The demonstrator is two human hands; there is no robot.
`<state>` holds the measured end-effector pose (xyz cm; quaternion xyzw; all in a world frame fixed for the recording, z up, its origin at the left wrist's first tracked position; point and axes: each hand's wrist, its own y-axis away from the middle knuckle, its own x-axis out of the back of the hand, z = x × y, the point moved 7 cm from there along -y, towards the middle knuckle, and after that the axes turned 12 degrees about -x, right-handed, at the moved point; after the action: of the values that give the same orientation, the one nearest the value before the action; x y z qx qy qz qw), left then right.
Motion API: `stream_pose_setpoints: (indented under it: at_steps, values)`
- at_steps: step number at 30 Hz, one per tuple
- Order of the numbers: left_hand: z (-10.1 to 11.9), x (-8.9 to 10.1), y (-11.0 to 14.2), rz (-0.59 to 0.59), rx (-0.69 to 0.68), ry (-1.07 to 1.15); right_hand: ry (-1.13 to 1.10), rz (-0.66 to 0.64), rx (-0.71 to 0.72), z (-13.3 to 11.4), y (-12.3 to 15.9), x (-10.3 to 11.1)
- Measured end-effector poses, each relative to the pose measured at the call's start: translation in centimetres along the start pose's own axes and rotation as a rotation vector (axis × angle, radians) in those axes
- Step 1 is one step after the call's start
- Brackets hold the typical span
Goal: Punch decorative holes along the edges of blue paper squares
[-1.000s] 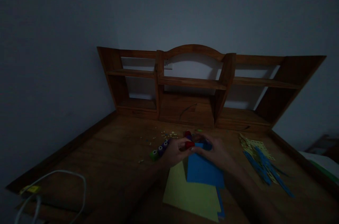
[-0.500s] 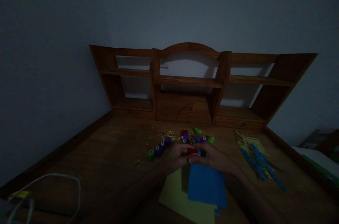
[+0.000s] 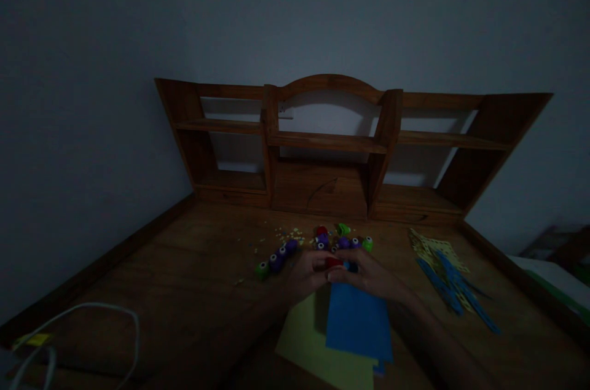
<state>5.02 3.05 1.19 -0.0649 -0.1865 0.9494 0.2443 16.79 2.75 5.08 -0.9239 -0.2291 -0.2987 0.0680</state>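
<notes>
Close together over the front middle of the desk, my left hand and my right hand meet at a small red craft punch. My left fingers are closed around the punch's left side. My right thumb and fingers pinch a blue sheet of paper at its upper edge, against the punch; a bit of blue shows between them. How far the paper sits in the punch is hidden. Beneath lies a pale yellow sheet. Just beyond my hands stand several purple punches and another red punch.
A green punch ends a row of purple ones at left. Tiny paper cut-outs are scattered behind it. Punched blue strips and yellow scraps lie right. A white cable loops at left; a wooden shelf stands behind.
The view has shifted slightly. My hands have drawn nearer with the red punch and blue sheet, uncovering punches beyond them. Over the last half second they are almost still.
</notes>
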Motion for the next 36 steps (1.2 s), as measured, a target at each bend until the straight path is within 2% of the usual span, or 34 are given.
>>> stream_pose_setpoints:
  at_steps: [5, 8, 11, 15, 21, 28, 36]
  values:
    - [-1.2, 0.4, -0.4, -0.035, 0.038, 0.011, -0.029, -0.039, -0.001, 0.5, -0.6, -0.2]
    - [-1.3, 1.1, -0.7, 0.082, 0.101, 0.052, -0.116, -0.022, -0.034, 1.2, -0.9, 0.8]
    - [-1.4, 1.8, -0.9, 0.211, 0.160, 0.176, -0.319, 0.034, -0.159, 3.0, -1.0, 2.1]
    - [-1.3, 3.0, -1.3, 0.313, 0.125, 0.233, -0.478, 0.050, -0.213, 4.5, -1.1, 2.3]
    - [-2.1, 4.9, -1.1, 0.429, 0.154, 0.120, -0.497, 0.053, -0.206, 5.3, -1.8, 1.2]
    - [-1.8, 6.4, -1.1, 0.586, 0.182, 0.150, -0.496, 0.243, -0.169, 6.3, -2.0, 2.1]
    - [-1.2, 6.2, -1.3, 0.545, 0.145, 0.167, -0.378, 0.364, -0.170, 6.5, -2.0, 2.8]
